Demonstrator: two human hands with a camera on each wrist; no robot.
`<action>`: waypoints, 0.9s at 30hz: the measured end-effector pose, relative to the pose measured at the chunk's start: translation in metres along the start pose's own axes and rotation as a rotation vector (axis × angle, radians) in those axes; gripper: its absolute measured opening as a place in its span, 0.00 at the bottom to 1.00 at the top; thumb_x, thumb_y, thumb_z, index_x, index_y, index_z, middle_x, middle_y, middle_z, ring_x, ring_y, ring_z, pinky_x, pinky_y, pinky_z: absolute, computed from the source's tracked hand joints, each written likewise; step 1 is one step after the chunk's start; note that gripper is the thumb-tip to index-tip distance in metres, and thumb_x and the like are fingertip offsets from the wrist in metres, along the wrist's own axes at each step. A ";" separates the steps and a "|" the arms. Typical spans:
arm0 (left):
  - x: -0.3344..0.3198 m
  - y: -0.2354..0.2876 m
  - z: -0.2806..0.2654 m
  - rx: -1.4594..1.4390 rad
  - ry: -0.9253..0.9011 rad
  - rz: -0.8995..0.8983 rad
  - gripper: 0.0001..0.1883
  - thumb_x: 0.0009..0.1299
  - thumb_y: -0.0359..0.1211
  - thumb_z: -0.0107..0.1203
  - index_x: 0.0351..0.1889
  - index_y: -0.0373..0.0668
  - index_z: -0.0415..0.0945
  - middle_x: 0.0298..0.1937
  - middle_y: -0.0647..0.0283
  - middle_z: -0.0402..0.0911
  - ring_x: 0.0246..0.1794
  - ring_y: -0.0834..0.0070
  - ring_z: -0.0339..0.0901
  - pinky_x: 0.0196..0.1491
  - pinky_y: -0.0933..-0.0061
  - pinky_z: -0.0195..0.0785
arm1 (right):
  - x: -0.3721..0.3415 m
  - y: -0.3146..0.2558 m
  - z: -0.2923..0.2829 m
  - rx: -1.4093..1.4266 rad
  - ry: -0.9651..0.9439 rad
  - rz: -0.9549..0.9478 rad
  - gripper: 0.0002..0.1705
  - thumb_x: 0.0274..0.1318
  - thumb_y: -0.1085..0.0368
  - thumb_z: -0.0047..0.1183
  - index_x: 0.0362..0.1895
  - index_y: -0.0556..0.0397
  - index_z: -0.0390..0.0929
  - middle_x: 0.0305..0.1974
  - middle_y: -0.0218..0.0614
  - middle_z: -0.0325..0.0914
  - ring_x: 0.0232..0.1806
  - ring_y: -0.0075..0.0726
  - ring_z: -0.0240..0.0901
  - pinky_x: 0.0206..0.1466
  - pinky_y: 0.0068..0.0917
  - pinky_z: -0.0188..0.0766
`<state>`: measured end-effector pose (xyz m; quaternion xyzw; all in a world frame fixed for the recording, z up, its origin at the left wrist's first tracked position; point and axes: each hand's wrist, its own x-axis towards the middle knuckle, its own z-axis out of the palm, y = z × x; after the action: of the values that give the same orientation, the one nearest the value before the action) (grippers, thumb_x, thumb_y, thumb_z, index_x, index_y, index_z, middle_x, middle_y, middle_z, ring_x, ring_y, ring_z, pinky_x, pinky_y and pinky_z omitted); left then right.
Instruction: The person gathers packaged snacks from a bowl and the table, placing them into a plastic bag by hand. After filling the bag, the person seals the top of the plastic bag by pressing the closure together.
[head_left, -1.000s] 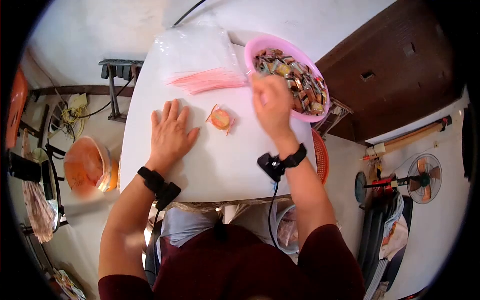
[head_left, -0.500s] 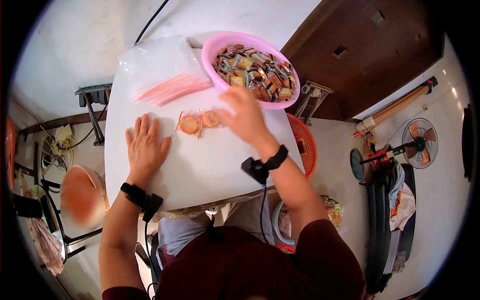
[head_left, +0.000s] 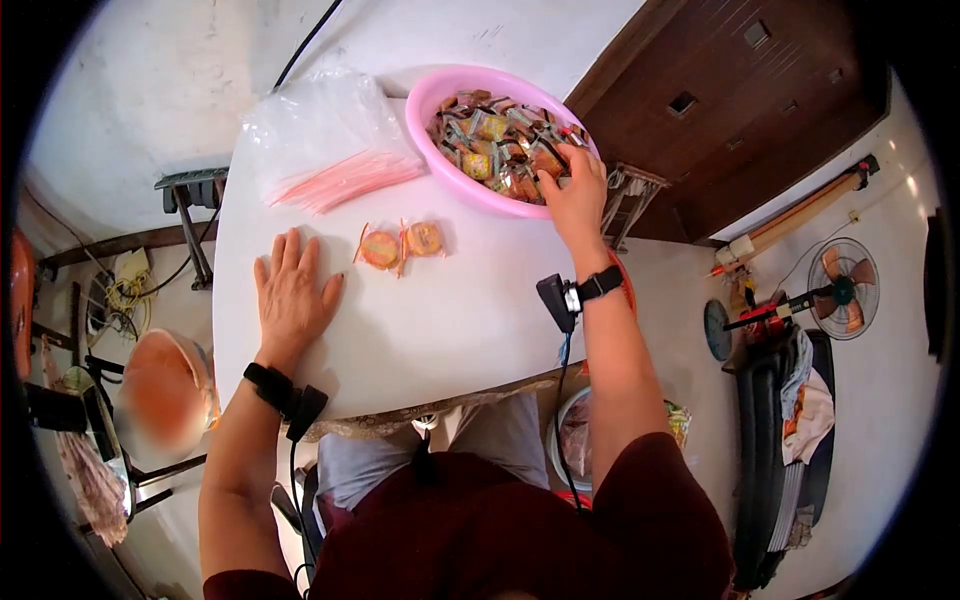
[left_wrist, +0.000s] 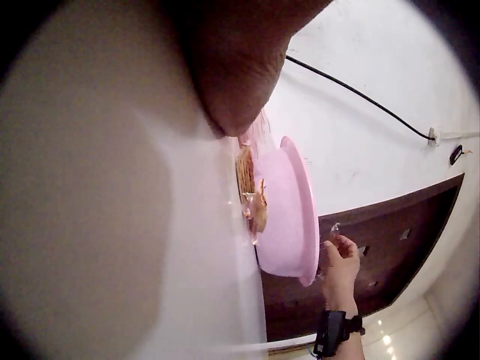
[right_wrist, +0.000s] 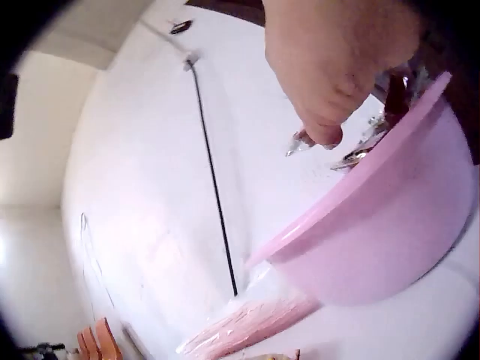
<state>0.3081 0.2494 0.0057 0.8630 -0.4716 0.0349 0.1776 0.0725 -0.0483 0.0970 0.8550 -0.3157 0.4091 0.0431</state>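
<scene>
My left hand [head_left: 292, 290] lies flat on the white table [head_left: 430, 340], fingers spread. To the right of its fingertips, two round biscuits in clear wrappers with orange edges, one on the left [head_left: 380, 249] and one on the right [head_left: 424, 238], lie side by side. A pink basin [head_left: 480, 198] at the table's far right is heaped with small wrapped snacks [head_left: 490, 127]. Over its right rim, my right hand [head_left: 578, 205] pinches a wrapped snack between thumb and fingers. A clear wrapper end [right_wrist: 298, 144] sticks out past the fingertips in the right wrist view.
Clear plastic bags with pink edges [head_left: 345, 182] lie in a stack at the back left of the table, beside the basin. A white wall [head_left: 390, 35] rises behind. A red basket [head_left: 627, 285] stands below the right edge, and an orange bucket [head_left: 165, 380] at the left.
A second wrapped biscuit has been set beside the first. My right hand has moved from the biscuits back to the basin's right side and taken a snack. The left hand stays on the table.
</scene>
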 end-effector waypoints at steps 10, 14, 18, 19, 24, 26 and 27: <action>0.001 -0.001 0.002 0.020 -0.007 -0.007 0.32 0.67 0.47 0.55 0.67 0.42 0.67 0.75 0.48 0.58 0.76 0.53 0.51 0.72 0.41 0.41 | -0.080 -0.096 0.003 0.357 -0.379 -0.146 0.22 0.47 0.65 0.63 0.48 0.53 0.75 0.44 0.46 0.74 0.43 0.54 0.75 0.42 0.43 0.73; 0.001 -0.002 0.005 0.027 -0.006 -0.015 0.33 0.66 0.47 0.55 0.67 0.42 0.67 0.75 0.49 0.58 0.76 0.53 0.51 0.73 0.41 0.41 | -0.084 -0.090 0.026 0.124 -0.505 0.059 0.20 0.51 0.62 0.59 0.49 0.53 0.74 0.42 0.51 0.73 0.41 0.57 0.76 0.42 0.47 0.74; 0.003 0.004 -0.001 0.024 -0.032 -0.031 0.33 0.66 0.46 0.55 0.67 0.42 0.66 0.75 0.49 0.58 0.76 0.54 0.51 0.73 0.42 0.41 | -0.088 -0.086 0.054 0.049 -0.572 0.134 0.19 0.53 0.61 0.57 0.48 0.53 0.73 0.44 0.55 0.71 0.39 0.61 0.76 0.42 0.49 0.74; 0.003 0.004 -0.002 0.025 -0.041 -0.033 0.33 0.66 0.46 0.55 0.67 0.42 0.66 0.75 0.49 0.58 0.76 0.54 0.51 0.73 0.42 0.41 | -0.087 -0.090 0.057 0.071 -0.563 0.107 0.19 0.53 0.61 0.57 0.48 0.53 0.73 0.44 0.56 0.71 0.39 0.62 0.76 0.42 0.49 0.74; 0.003 0.003 0.002 0.030 -0.022 -0.040 0.32 0.67 0.48 0.54 0.67 0.42 0.67 0.74 0.50 0.59 0.76 0.56 0.52 0.73 0.43 0.41 | -0.076 -0.116 0.031 0.367 -0.599 0.061 0.25 0.48 0.58 0.65 0.48 0.55 0.74 0.45 0.52 0.70 0.49 0.59 0.71 0.49 0.48 0.71; 0.004 0.003 0.004 0.032 -0.020 -0.045 0.33 0.67 0.49 0.53 0.67 0.42 0.68 0.74 0.50 0.59 0.76 0.56 0.52 0.73 0.43 0.41 | -0.063 -0.111 0.015 0.372 -0.405 -0.004 0.23 0.48 0.59 0.65 0.47 0.55 0.74 0.46 0.49 0.70 0.49 0.58 0.71 0.50 0.46 0.71; 0.004 0.003 0.004 0.037 -0.023 -0.046 0.32 0.67 0.49 0.53 0.67 0.42 0.68 0.74 0.50 0.59 0.76 0.56 0.52 0.73 0.43 0.41 | -0.057 -0.104 0.008 0.374 -0.309 -0.037 0.22 0.48 0.60 0.64 0.46 0.55 0.75 0.46 0.48 0.70 0.48 0.57 0.71 0.50 0.46 0.70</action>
<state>0.3069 0.2434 0.0039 0.8772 -0.4527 0.0295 0.1572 0.1116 0.0607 0.0693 0.9063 -0.2217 0.3238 -0.1572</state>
